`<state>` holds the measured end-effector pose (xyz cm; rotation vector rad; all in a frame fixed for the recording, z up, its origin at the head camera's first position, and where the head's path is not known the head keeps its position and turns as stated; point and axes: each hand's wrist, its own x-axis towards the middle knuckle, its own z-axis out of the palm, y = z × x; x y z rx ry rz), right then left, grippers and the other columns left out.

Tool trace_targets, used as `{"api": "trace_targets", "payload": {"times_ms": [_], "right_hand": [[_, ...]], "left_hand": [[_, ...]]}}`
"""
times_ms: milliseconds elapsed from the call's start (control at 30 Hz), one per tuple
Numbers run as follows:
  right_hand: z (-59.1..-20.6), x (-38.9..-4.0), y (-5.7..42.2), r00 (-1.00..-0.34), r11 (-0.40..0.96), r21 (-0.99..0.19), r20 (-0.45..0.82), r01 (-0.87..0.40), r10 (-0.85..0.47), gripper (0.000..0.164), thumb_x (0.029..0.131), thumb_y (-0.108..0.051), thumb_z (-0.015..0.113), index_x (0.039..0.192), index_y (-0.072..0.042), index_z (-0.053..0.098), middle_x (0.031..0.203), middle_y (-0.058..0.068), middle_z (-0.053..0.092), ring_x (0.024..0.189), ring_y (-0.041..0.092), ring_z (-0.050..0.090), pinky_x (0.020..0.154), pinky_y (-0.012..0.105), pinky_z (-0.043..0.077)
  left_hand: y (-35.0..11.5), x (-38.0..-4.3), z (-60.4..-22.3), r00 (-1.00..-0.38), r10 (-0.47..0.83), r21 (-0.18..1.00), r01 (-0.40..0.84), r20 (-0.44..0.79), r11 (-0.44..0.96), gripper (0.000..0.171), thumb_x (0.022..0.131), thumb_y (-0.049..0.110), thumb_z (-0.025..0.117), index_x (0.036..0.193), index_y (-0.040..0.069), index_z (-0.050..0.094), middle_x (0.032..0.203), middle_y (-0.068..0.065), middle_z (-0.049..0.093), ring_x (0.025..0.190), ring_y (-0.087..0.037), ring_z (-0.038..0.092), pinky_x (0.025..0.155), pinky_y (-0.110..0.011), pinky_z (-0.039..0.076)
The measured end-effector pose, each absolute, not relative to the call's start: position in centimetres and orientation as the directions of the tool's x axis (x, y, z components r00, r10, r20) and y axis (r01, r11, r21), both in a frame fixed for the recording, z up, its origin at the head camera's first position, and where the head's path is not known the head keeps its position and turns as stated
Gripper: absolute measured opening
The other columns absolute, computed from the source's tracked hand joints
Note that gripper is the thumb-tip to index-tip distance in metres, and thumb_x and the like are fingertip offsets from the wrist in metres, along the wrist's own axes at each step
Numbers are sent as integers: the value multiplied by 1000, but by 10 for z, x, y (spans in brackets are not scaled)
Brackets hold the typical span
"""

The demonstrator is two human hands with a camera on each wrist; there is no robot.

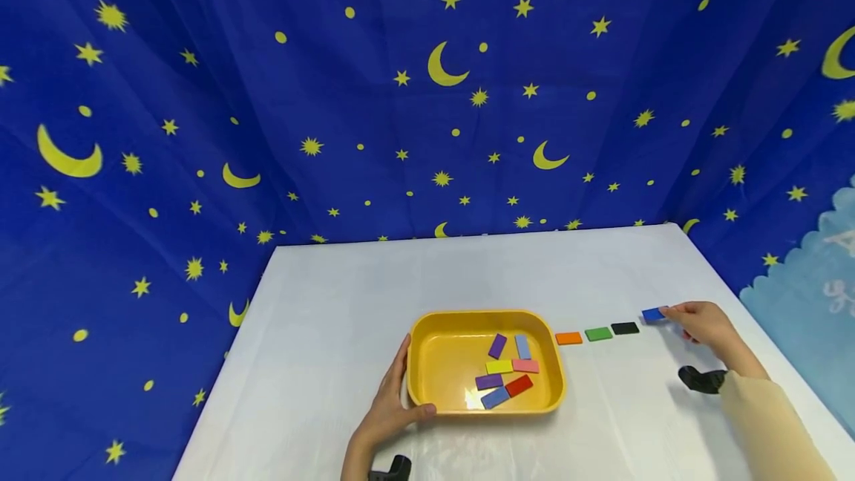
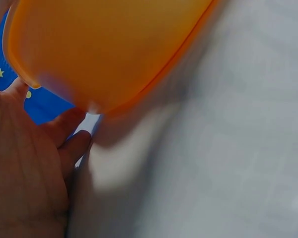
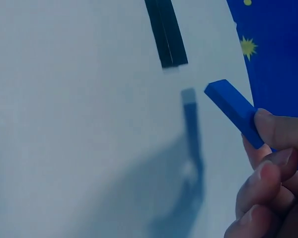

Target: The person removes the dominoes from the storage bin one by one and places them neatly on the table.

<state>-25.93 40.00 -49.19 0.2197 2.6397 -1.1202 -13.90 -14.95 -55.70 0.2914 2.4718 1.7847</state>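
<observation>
My right hand [image 1: 701,324] pinches a dark blue rectangular block [image 3: 232,111] between thumb and fingers. In the right wrist view the block is tilted and raised off the table, its shadow on the white surface. Just left of it lies a black block [image 1: 625,328], then a green block [image 1: 599,334] and an orange block [image 1: 569,338], in a spaced row. A yellow tray [image 1: 427,312] stands left of the row. My left hand [image 1: 387,407] holds this tray by its near left corner, fingers along the left side and thumb at the front rim.
Inside the tray lie several loose blocks, among them a red block [image 1: 519,386], a pink block [image 1: 525,366], a yellow block [image 1: 499,367] and a light blue block [image 1: 522,347]. Blue cloth [image 1: 374,95] with moons and stars hangs behind and beside the white table [image 1: 320,318].
</observation>
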Motion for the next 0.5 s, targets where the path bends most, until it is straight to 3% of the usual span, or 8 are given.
{"api": "trace_targets", "payload": {"times_ms": [333,500], "right_hand": [[-503,-262,415,-931,675,-678,-364,292,37,42,93,-33,59,93,8,60,59,-2,46,56,15,45,51,29,40],[-505,-262,417,-926,666,-676,-372,315,60,46,91,-34,60,95,12,60,57,-2,46,54,15,44,50,29,39]], "left_hand": [[-149,-138,-560,-978,204,944,109,46,312,114,69,31,84,153,34,8,157,-5,15,139,-31,21,105,-63,16],[-148,-137,-558,-977,207,949,103,41,298,113,69,30,84,153,34,9,157,-6,14,139,-32,20,105,-64,15]]}}
